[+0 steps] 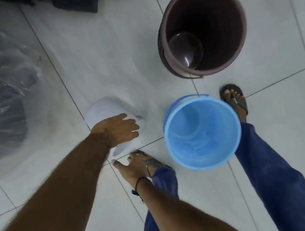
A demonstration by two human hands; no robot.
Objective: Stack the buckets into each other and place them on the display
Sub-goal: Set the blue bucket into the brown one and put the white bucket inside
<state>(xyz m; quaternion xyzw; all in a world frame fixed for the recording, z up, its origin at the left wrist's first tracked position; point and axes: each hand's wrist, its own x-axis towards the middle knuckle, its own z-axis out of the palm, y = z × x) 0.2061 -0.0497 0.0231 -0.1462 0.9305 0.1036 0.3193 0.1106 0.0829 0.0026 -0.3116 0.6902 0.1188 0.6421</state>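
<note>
- Left of centre in the frame, a white bucket [105,111] lies tipped on the tiled floor [102,54], blurred; its long axis seems to run from upper left to lower right.
- Left hand [117,129] rests on its side, fingers [132,126] loosely spread over the wall.
- Right hand [133,166] hovers just below, fingers open, holding nothing.
- Blue bucket [201,132] stands upright to the right; brown bucket [202,28] stands upper right.
- Likely next: lift the white one rightward.

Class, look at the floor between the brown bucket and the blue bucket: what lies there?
Nothing: the head view shows only bare tiled floor with a grout line between the brown bucket and the blue bucket.
</note>
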